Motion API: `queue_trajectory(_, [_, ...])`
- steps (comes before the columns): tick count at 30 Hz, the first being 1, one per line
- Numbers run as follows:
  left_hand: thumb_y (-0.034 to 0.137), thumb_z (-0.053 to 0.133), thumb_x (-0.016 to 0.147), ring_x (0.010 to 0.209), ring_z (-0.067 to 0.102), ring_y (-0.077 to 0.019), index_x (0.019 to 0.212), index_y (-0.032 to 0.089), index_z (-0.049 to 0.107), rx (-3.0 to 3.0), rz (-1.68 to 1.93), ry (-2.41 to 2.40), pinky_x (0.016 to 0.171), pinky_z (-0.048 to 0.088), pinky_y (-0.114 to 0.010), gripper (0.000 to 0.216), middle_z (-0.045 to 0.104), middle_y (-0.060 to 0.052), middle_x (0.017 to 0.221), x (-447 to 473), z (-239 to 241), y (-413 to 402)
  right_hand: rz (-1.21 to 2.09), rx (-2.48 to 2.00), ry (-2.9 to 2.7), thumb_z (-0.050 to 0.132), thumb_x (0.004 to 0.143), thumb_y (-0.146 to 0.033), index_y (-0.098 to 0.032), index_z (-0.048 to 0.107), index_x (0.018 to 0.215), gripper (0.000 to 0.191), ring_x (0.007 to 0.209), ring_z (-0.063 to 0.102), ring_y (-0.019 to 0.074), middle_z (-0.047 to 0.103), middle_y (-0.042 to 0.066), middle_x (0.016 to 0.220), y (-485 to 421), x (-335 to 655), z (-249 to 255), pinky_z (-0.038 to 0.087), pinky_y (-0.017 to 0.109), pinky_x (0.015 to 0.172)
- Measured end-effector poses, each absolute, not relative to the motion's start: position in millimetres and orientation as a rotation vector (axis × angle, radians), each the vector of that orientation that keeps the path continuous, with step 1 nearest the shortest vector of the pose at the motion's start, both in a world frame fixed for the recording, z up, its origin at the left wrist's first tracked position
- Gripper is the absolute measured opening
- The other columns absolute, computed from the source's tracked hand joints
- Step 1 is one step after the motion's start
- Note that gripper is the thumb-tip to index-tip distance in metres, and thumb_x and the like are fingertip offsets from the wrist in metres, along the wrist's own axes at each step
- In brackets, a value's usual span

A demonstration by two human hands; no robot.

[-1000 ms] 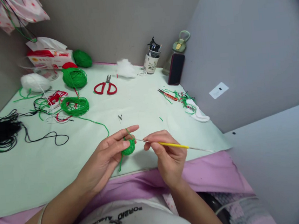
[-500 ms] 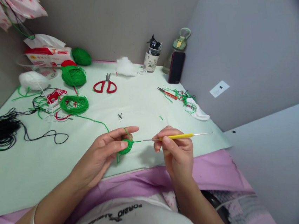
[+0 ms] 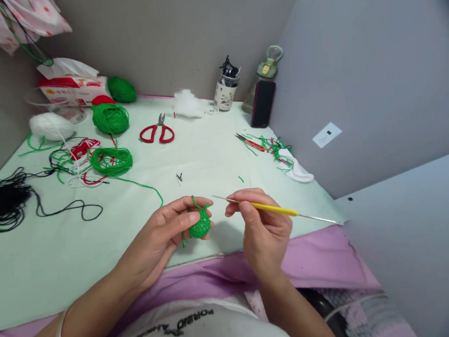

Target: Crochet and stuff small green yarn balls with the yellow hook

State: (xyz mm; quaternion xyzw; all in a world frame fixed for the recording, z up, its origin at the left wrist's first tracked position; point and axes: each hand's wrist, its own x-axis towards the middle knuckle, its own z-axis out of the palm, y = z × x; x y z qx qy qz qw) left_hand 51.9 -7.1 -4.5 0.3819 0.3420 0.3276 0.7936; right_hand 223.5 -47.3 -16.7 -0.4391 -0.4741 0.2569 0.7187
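Observation:
My left hand (image 3: 165, 236) pinches a small round green crochet piece (image 3: 199, 225) above the near edge of the pale green table (image 3: 215, 158). A green yarn strand (image 3: 142, 185) runs from it back to a loose green skein (image 3: 111, 160). My right hand (image 3: 262, 223) grips a yellow-handled crochet hook (image 3: 276, 209) like a pen. The hook's metal tip points left, just right of the piece and a little above it.
Red scissors (image 3: 156, 133), green yarn balls (image 3: 110, 118), a white yarn ball (image 3: 51, 126) and a tissue box (image 3: 74, 87) lie at the back left. Black cord (image 3: 1, 200) sprawls far left. A cup (image 3: 224, 94), a phone (image 3: 262, 103), a bottle (image 3: 268, 69) and yarn scraps (image 3: 278, 150) are at the back right.
The hook was in the piece, then drew a loop out to the right; now its tip is free and raised. My left hand has turned the piece towards me.

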Motion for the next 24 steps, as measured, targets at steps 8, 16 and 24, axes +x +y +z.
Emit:
queue_trajectory(8, [0.029,0.077,0.088,0.084,0.065,-0.0156,0.098,0.021,0.076,0.735,0.72,0.701,0.075,0.056,-0.026,0.013,0.071,-0.003,0.098,53.7,0.1,-7.2,0.588,-0.895,-1.148,0.067,0.097,-0.02,-0.027,0.079,0.1,0.015,0.068,0.067,0.0135,0.072,0.002,0.088,-51.1,223.6,-13.0,0.056,0.031,0.061])
queue_trajectory(16, [0.03,0.077,0.088,0.082,0.064,-0.0166,0.098,0.022,0.076,0.773,0.723,0.704,0.075,0.055,-0.029,0.014,0.071,-0.003,0.095,54.7,0.4,-8.3,0.52,-0.99,-1.256,0.066,0.096,-0.017,-0.027,0.078,0.1,0.016,0.074,0.068,0.0165,0.073,0.002,0.085,-52.2,223.9,-14.2,0.057,0.034,0.067])
queue_trajectory(24, [0.034,0.078,0.088,0.087,0.063,-0.0145,0.113,0.026,0.076,0.875,0.729,0.735,0.08,0.05,-0.027,0.026,0.07,-0.001,0.098,53.6,-3.7,-9.0,0.657,-0.939,-1.158,0.068,0.096,-0.023,-0.026,0.078,0.097,0.011,0.07,0.067,0.014,0.072,0.002,0.087,-48.7,221.6,-18.7,0.056,0.031,0.064])
